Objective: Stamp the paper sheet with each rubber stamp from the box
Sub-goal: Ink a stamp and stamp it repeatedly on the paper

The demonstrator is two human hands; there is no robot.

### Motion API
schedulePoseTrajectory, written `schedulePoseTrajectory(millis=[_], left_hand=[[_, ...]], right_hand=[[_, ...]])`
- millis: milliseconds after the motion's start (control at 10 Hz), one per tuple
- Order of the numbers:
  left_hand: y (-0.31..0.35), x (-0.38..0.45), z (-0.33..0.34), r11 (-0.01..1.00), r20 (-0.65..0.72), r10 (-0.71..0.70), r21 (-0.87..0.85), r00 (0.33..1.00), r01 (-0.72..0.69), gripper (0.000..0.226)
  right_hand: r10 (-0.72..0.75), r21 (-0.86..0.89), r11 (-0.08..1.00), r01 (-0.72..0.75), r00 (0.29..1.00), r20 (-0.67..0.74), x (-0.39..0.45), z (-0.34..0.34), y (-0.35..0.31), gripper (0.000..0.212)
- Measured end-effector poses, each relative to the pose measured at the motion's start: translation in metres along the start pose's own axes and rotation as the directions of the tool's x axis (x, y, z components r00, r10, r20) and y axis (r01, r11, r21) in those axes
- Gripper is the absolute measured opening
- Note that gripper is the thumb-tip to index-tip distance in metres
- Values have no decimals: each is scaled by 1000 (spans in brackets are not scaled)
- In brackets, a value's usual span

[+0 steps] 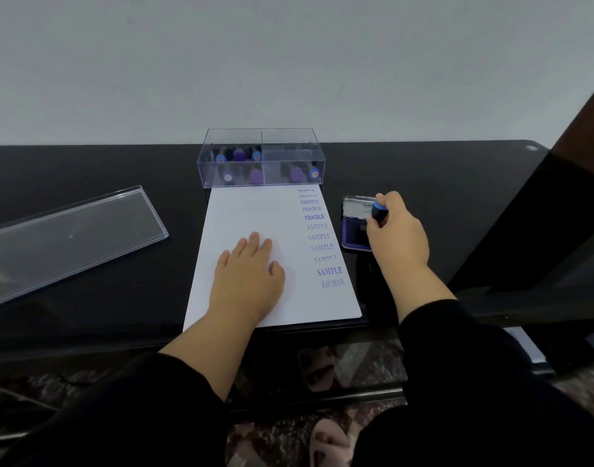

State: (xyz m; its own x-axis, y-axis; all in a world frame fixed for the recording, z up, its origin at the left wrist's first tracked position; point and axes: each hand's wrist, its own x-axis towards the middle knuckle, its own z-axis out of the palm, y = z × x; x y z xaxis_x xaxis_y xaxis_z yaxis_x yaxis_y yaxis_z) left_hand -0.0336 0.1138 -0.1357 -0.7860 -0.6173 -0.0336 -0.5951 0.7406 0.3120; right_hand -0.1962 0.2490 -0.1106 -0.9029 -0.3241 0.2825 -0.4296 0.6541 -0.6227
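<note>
right hand hiding stamp base, ink pad

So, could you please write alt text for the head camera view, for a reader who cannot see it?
A person's right hand presses a blue-capped stamp onto an open ink pad while the left hand lies flat on a paper sheet printed with FRAGILE, SAMPLE and AIR MAIL. A clear box of stamps stands behind the sheet.
</note>
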Motion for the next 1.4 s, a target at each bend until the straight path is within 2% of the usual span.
schedulePoseTrajectory(millis=[500,600,1000,1400], left_hand=[[0,-1,0,1000,-1,-1,-12,1000,1,54],[1,-1,-1,1000,0,-2,-18,1000,2,53],[0,-1,-1,1000,0,3,-26,1000,-3,53],[-1,-1,-1,1000,-14,19,-19,1000,-19,53]], right_hand=[[-12,3,1000,12,1000,-8,-6,-2,0,26],[-10,79,997,10,1000,-12,-9,-5,0,19],[15,328,944,-39,997,75,-45,-30,-7,26],[-113,184,980,71,968,225,-100,-30,-18,17]])
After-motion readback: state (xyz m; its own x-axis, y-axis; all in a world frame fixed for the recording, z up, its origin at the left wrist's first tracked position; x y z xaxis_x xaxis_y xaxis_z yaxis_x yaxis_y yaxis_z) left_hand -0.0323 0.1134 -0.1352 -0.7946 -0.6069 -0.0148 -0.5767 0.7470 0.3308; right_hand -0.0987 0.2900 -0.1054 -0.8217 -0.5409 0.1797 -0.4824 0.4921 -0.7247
